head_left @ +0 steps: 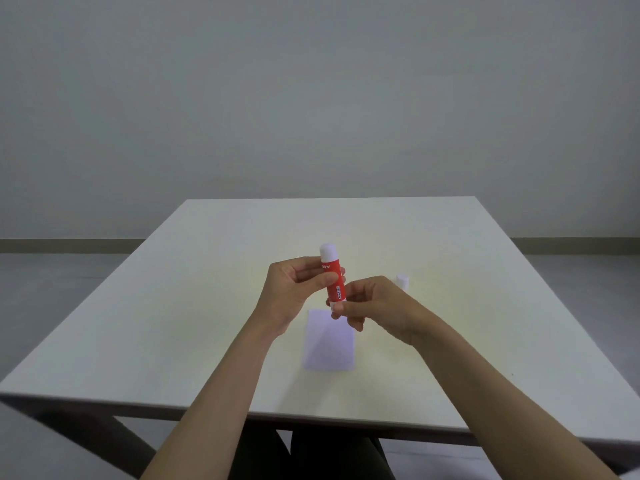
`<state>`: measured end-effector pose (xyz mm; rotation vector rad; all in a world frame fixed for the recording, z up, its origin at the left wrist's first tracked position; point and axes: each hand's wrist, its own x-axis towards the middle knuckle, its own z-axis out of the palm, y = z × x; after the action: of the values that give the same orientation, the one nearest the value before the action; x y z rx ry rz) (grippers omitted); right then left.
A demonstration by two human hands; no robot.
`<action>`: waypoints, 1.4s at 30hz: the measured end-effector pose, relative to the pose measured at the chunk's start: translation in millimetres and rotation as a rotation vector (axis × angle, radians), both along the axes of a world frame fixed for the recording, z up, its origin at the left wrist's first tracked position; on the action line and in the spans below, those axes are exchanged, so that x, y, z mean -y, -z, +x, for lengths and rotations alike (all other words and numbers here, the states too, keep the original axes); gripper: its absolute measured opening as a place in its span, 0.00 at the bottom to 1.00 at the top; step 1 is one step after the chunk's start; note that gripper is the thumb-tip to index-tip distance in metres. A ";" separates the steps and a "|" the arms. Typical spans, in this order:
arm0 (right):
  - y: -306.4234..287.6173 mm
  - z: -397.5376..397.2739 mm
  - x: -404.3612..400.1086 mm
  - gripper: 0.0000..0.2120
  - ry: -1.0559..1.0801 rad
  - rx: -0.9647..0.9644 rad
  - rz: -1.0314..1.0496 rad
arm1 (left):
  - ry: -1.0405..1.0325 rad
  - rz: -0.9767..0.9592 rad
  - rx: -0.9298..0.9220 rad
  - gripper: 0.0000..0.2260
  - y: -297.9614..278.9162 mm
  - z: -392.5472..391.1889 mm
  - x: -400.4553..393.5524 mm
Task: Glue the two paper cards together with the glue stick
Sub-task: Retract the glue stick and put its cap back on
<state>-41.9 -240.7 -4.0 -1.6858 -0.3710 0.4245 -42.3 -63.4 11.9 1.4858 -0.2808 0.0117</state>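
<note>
A red glue stick (334,282) with a white top stands nearly upright in the air above the table. My left hand (294,289) grips its upper red body. My right hand (370,306) pinches its white bottom end between thumb and fingers. Below the hands a white paper card (329,344) lies flat on the table; I cannot tell whether it is one card or two stacked. A small white cap (402,281) stands on the table just behind my right hand.
The white table (173,323) has its near edge at the bottom and its far edge against a grey wall. Dark table legs and my knees show under the front edge.
</note>
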 end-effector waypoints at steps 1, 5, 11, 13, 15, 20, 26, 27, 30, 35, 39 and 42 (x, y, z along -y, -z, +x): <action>2.3 -0.8 -3.8 0.03 0.067 0.013 -0.039 | -0.016 0.003 0.003 0.10 1.1 -0.2 1.2; 12.6 -3.8 -22.6 0.16 0.429 0.144 -0.219 | -0.122 0.027 0.001 0.11 5.8 0.0 9.9; 20.9 -2.4 -34.1 0.17 0.670 0.402 -0.560 | -0.364 0.105 0.016 0.09 10.5 -2.6 27.2; 22.2 -1.5 -34.8 0.17 0.715 0.479 -0.623 | -0.416 0.101 0.017 0.08 11.2 -2.1 32.2; 23.8 0.2 -33.3 0.20 0.675 0.505 -0.652 | -0.439 0.114 0.018 0.09 12.2 -1.8 34.4; 20.2 18.7 5.9 0.39 0.401 0.522 -0.767 | -0.459 0.255 0.072 0.06 15.5 0.3 17.2; 35.0 53.7 51.8 0.27 0.378 0.396 -1.106 | -0.432 0.424 0.189 0.11 20.2 0.6 -1.1; 40.0 54.9 53.2 0.23 0.367 0.381 -1.077 | -0.424 0.431 0.201 0.12 21.5 0.6 -1.9; 45.7 52.7 51.8 0.12 0.446 0.407 -0.939 | -0.416 0.451 0.219 0.12 24.5 1.4 -3.3; 18.8 29.2 23.0 0.06 0.514 0.220 -0.043 | -0.426 0.498 0.242 0.12 28.0 3.6 -3.1; -6.0 14.3 -0.3 0.05 0.392 0.218 0.148 | -0.431 0.501 0.252 0.11 26.9 4.6 0.7; -11.1 12.1 -6.5 0.06 0.377 0.248 0.083 | -0.435 0.504 0.268 0.11 25.8 4.3 2.1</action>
<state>-29.8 -234.2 7.0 -1.6844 -0.2379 -0.0779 -38.0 -65.5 -13.9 2.0264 -0.1753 0.5254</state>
